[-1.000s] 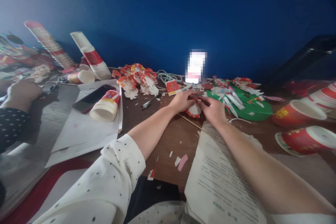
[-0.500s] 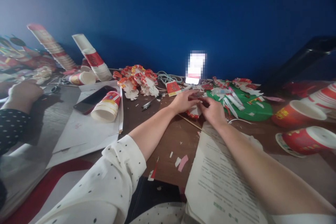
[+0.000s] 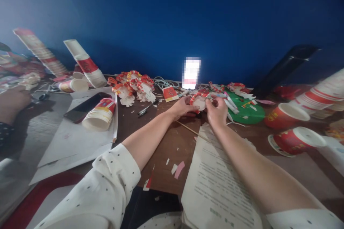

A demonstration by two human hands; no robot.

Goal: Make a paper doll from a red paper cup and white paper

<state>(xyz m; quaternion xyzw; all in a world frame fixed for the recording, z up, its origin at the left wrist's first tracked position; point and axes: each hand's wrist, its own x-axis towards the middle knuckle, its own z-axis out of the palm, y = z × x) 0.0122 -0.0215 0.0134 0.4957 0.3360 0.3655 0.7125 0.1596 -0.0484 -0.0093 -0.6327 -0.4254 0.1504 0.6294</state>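
Note:
Between my hands is a cut paper cup [image 3: 199, 103], its pale round inside facing me and its red-and-white strips bent into a ring. My left hand [image 3: 184, 108] pinches its left side, thumb across the lower edge. At the right rim, the fingers of my right hand [image 3: 216, 110] are closed on the same cup; their tips are partly hidden. A thin wooden stick [image 3: 192, 128] lies just below, its right end over a printed booklet [image 3: 215, 182]. Behind my hands a phone with a lit screen [image 3: 191, 73] leans upright near the wall.
Several finished-looking red-and-white paper cutouts [image 3: 137, 86] are piled left of centre. A green sheet [image 3: 248, 112] bears pens and scraps. Paper cups [image 3: 99, 114] lie on white sheets beside a dark phone [image 3: 87, 106]. More red cups [image 3: 295, 141] stand right. Another person's hand [image 3: 14, 102] is far left.
My hands have parted slightly, and the cut cup has tipped up so its round inside shows. The whole view has shifted a little to the right.

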